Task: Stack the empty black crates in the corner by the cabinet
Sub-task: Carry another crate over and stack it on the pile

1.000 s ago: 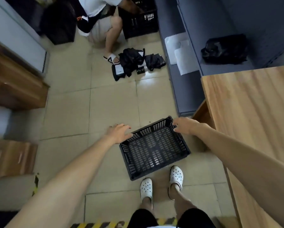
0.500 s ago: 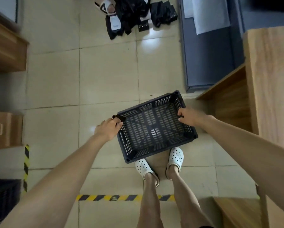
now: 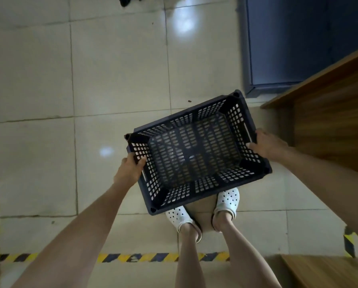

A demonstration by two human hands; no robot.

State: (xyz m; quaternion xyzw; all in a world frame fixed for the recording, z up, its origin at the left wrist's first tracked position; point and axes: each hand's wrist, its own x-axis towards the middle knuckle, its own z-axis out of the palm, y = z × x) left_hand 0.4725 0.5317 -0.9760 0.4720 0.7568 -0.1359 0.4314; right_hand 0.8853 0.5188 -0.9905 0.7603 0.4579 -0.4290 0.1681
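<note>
Since half a second ago the empty black perforated plastic crate (image 3: pixel 196 150) has risen nearer the camera; the left hand (image 3: pixel 130 171) grips one short wall, fingers curled over its rim. The right hand (image 3: pixel 267 145) clasps the opposite wall, apparently at a handle slot, with white perforated clogs (image 3: pixel 226 199) below on the beige tiled floor (image 3: pixel 115 80)

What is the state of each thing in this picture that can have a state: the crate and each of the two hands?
black crate: empty, open side up, held above the floor over the feet, a hand at each short end.
left hand: grips the rim of the crate's left end, fingers curled over it.
right hand: grips the rim of the crate's right end.
</note>
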